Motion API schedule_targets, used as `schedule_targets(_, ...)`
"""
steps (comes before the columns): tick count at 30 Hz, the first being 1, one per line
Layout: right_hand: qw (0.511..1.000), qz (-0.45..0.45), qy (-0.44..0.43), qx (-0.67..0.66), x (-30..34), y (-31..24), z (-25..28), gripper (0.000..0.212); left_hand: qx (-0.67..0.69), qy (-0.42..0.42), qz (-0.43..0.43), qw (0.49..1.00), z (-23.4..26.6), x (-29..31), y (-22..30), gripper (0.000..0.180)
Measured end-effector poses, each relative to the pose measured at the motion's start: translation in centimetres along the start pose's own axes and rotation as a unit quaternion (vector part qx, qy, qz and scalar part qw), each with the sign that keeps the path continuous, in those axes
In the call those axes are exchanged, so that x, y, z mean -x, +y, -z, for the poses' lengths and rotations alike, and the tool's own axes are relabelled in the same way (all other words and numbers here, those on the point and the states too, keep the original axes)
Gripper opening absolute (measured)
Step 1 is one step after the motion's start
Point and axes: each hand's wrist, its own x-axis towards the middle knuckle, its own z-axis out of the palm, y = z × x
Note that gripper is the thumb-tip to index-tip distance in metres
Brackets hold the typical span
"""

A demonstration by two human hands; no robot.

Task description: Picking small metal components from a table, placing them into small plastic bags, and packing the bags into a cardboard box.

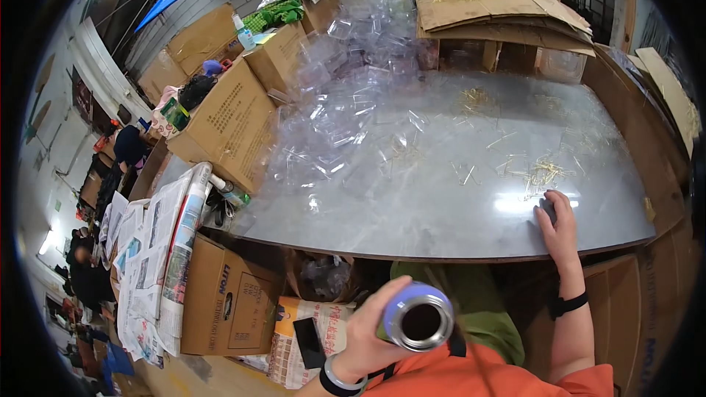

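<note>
1. From where I stand, the person's left hand (371,334) is held above the lap, off the near edge of the smooth grey worktop (441,213).
2. The left grip is wrapped around a purple, cylindrical bottle with a shiny steel rim (403,303); its round mouth is uncovered, dark inside, and turned up toward the head.
3. The right hand (559,224) rests on the worktop near its front edge, toward the right corner, fingers bent.
4. A small dark shape (547,209) shows between the right thumb and fingers; I cannot tell whether that grip is pinching it.
5. Just beyond the right fingertips lies a loose pile of thin gold-coloured strips (546,173).
6. A heap of clear plastic pieces (353,81) covers the far left of the worktop.
7. Flattened brown cardboard sheets (500,18) are stacked at the back.
8. Below the worktop, left of the bottle, a black rectangular phone (309,342) lies on printed paper (285,349).
</note>
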Motion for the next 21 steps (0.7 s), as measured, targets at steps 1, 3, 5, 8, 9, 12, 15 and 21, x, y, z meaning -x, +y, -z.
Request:
schedule_targets(1, 1.0, 0.0, 0.001, 0.0, 0.0, 0.1, 0.1, 0.035, -0.043, 0.021, 0.001, 0.999, 0.2, -0.9, 1.1, 0.085)
schedule_targets(3, 1.0, -0.009, -0.002, 0.011, 0.4, -0.3, 0.0, 0.035, -0.037, -0.043, -0.003, 0.998, -0.2, -1.1, 0.5, 0.091)
schedule_targets(5, 1.0, -0.005, -0.002, 0.013, 0.1, -0.6, 0.2, 0.035, -0.051, -0.059, -0.064, 0.995, -0.6, -1.0, 0.8, 0.091)
schedule_targets(8, 1.0, -0.007, -0.009, 0.003, 0.4, -0.7, 0.0, 0.035, -0.027, -0.031, -0.035, 0.999, -0.3, -1.8, 0.5, 0.09)
schedule_targets(9, 1.0, -0.01, -0.011, 0.004, 0.4, -0.8, -0.1, 0.036, -0.027, -0.023, -0.031, 0.999, -0.3, -2.1, 0.3, 0.09)
schedule_targets(12, 1.0, -0.009, -0.008, -0.004, 0.0, -0.9, 0.2, 0.036, -0.015, -0.037, -0.056, 0.998, 0.1, -1.8, 1.1, 0.091)
schedule_targets(15, 1.0, -0.014, -0.004, 0.009, 0.6, -0.3, -0.1, 0.037, -0.054, -0.002, -0.011, 0.998, 0.8, -2.4, 0.5, 0.099)
schedule_targets(21, 1.0, 0.006, -0.018, 0.02, 0.3, 0.3, -0.2, 0.037, 0.066, 0.151, 0.143, 0.976, 5.2, -1.4, -2.2, 0.086)
